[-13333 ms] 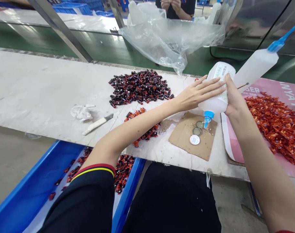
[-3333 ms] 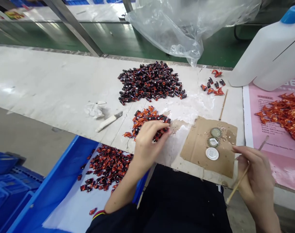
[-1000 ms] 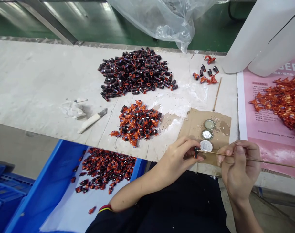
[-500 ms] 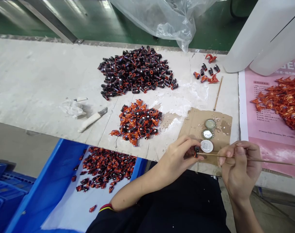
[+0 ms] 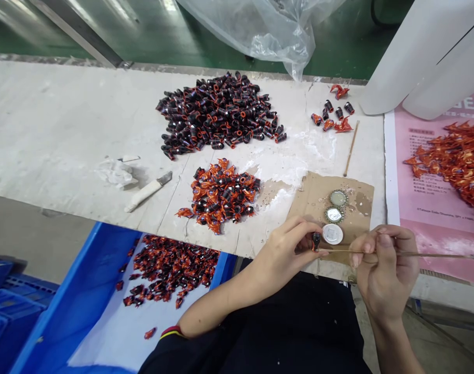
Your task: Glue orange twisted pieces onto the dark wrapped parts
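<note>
Between thumb and fingertips, my left hand [image 5: 285, 254] pinches a small black-and-orange part [image 5: 316, 241]. My right hand [image 5: 387, 265] is closed around a thin brown stick [image 5: 431, 254], held almost level; its left tip reaches the lower end of the part. Just beyond my left fingertips, a round white cap [image 5: 332, 234] lies on a piece of cardboard [image 5: 305, 200]. Two crimped bottle caps [image 5: 335, 214] sit in line behind it, the nearer one holding something shiny and whitish.
A large pile of black parts [image 5: 221, 114] lies at the back of the table, a smaller orange-and-black pile [image 5: 223, 195] before it. A knife [image 5: 147, 193] lies left. Orange pieces [image 5: 455, 166] cover a pink sheet [image 5: 411, 197] at right. A blue bin [image 5: 84, 270] stands below.
The stick's left tip has dropped slightly on the part, and its far right end has swung up and left a little. The part has turned slightly in my left fingers.
</note>
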Tool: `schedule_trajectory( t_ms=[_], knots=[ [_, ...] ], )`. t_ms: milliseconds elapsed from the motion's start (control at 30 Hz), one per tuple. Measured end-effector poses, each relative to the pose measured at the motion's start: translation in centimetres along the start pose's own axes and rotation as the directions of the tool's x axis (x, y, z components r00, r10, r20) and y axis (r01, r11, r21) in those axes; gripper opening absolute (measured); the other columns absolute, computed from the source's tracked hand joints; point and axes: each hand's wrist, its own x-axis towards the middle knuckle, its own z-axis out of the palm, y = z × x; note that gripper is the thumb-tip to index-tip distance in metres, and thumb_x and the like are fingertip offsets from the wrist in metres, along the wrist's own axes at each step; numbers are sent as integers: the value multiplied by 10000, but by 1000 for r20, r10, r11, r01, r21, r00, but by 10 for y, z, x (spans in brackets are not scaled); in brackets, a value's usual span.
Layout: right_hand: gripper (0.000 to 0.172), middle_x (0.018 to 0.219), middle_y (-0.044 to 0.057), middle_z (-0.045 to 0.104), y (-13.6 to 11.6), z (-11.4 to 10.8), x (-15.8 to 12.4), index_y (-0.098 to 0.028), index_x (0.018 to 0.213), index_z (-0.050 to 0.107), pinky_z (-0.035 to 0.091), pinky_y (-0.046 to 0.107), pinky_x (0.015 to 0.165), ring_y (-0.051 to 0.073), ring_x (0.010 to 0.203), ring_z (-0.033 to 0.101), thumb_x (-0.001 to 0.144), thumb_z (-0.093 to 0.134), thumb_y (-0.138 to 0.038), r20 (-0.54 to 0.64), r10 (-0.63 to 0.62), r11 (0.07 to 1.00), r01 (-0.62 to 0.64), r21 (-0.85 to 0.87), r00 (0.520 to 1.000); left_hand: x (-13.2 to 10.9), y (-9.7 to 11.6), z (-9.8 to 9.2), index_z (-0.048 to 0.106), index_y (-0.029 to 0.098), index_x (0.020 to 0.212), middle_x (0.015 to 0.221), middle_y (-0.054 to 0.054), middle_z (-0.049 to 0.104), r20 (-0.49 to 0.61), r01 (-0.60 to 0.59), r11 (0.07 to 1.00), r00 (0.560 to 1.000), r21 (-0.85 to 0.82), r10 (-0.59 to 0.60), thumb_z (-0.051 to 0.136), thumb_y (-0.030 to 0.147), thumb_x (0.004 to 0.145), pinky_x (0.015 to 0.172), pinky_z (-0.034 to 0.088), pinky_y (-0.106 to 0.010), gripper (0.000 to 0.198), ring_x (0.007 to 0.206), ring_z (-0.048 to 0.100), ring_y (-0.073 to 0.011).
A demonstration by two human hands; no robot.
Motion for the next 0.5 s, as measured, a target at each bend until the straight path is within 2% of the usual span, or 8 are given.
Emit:
schedule_trajectory(
  t_ms=[233,500],
  knots=[
    [32,592,-76,573,-1,1,0,-236,879,605,457,188,499,54,464,539,908,612,-248,-8,9,999,-10,-39,1000,0,0,0,627,175,1000,887,-12,617,8,16,1000,1000,5,-16,739,206,817,626,536,-186,216,664,578,-89],
    [31,587,-74,571,1,0,2,-244,875,618,441,183,443,66,452,520,904,609,-235,-20,4,1000,-4,12,1000,1,1,-1,624,158,999,847,8,577,-1,4,1000,1000,-6,-4,757,172,792,616,529,-159,247,663,572,-78]
  ],
)
